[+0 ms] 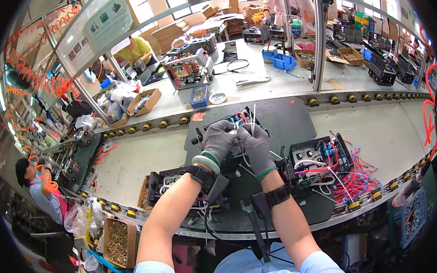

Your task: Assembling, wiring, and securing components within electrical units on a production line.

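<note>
My left hand and my right hand, both in grey gloves, meet over an open black electronic unit with red wires. Their fingertips are pinched close together. A thin white cable tie sticks up out of my right hand's fingers. What lies between the left fingertips is hidden by the glove. The unit rests on a dark board and is mostly covered by my hands. Similar open units stand on either side: one by my left forearm, another right of my right wrist.
Red wires with blue ends lie heaped at the right. A roller rail runs behind the board. Beyond it are a metal-cased unit, a blue bin and co-workers. A box of brass-coloured parts sits at lower left.
</note>
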Motion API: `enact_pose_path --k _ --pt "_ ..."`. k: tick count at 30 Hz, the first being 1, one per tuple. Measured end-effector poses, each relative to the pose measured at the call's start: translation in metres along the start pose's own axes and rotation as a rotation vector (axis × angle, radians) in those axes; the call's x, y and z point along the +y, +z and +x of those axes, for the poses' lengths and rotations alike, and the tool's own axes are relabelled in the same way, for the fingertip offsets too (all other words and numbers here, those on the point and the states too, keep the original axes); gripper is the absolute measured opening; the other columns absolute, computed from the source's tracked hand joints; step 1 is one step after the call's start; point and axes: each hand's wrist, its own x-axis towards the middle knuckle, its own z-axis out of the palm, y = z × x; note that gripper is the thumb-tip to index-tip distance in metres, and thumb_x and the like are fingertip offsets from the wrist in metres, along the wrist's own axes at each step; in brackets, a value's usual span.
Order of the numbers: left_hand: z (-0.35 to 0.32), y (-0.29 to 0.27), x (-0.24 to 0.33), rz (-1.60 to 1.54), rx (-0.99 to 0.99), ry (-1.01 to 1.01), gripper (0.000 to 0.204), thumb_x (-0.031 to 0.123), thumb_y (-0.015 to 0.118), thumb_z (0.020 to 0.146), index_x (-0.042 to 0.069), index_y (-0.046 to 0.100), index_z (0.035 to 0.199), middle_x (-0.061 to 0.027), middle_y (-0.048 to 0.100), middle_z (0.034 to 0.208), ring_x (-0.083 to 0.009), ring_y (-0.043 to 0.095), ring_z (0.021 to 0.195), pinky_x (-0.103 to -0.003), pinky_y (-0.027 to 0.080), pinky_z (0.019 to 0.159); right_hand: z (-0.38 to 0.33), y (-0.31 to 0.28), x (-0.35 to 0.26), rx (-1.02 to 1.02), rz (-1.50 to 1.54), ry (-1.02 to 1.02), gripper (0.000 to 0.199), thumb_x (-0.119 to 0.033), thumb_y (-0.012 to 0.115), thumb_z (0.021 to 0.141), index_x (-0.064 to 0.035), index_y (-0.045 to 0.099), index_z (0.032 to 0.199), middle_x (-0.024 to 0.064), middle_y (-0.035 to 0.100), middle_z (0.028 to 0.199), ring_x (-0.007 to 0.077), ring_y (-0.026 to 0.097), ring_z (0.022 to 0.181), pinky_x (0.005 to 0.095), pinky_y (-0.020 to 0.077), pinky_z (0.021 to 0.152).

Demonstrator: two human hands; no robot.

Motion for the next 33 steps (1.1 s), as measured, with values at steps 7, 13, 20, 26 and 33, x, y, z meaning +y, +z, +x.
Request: enact_pose_path --k 7,13,20,26,33 --pt "0.000 0.000 0.002 0.028 -0.018 -0.005 0.012 0.009 0.074 0.083 0.002 0.071 0.092 -0.0042 0.073 0.083 -0.0091 0.064 0.075 -0.026 0.053 0.071 0.008 -0.004 0.013 0.044 -0.040 -0.103 0.022 -0.005 0.067 0.091 0.0012 0.058 0.110 0.0028 0.062 0.088 0.0072 0.060 0.070 0.0213 0.0511 0.059" --pt "0.005 0.003 -0.006 0.084 0.008 -0.002 0.014 0.010 0.072 0.084 0.003 0.072 0.096 -0.0048 0.073 0.084 -0.0096 0.065 0.077 -0.027 0.054 0.073 0.021 -0.004 0.021 0.107 -0.263 -0.131 0.016 -0.008 0.069 0.087 -0.0003 0.062 0.100 0.0041 0.064 0.084 0.0087 0.061 0.069 0.0254 0.0518 0.060" --pt "0.005 -0.003 -0.014 0.197 -0.012 0.147 0.016 0.013 0.071 0.086 0.004 0.072 0.099 -0.0063 0.073 0.087 -0.0116 0.066 0.080 -0.028 0.053 0.077 0.025 -0.008 0.026 0.133 -0.546 -0.219 0.011 -0.008 0.066 0.088 -0.0002 0.061 0.095 0.0062 0.065 0.080 0.0123 0.062 0.068 0.0314 0.0523 0.062" --pt "0.010 -0.005 -0.021 0.043 -0.047 0.049 0.014 0.013 0.071 0.086 0.003 0.072 0.095 -0.0069 0.072 0.082 -0.0090 0.065 0.075 -0.026 0.053 0.073 0.014 -0.001 0.012 0.074 -0.159 -0.226 0.012 -0.012 0.064 0.095 -0.0049 0.062 0.104 -0.0008 0.062 0.083 0.0044 0.054 0.063 0.0198 0.0470 0.054" --pt "0.004 -0.004 -0.003 0.155 -0.037 0.049 0.015 0.014 0.070 0.085 0.004 0.072 0.096 -0.0062 0.072 0.082 -0.0111 0.066 0.075 -0.027 0.053 0.073 0.018 -0.004 0.012 0.052 -0.220 -0.253 0.011 -0.012 0.065 0.095 -0.0056 0.064 0.104 -0.0016 0.063 0.083 0.0052 0.055 0.064 0.0214 0.0468 0.055"
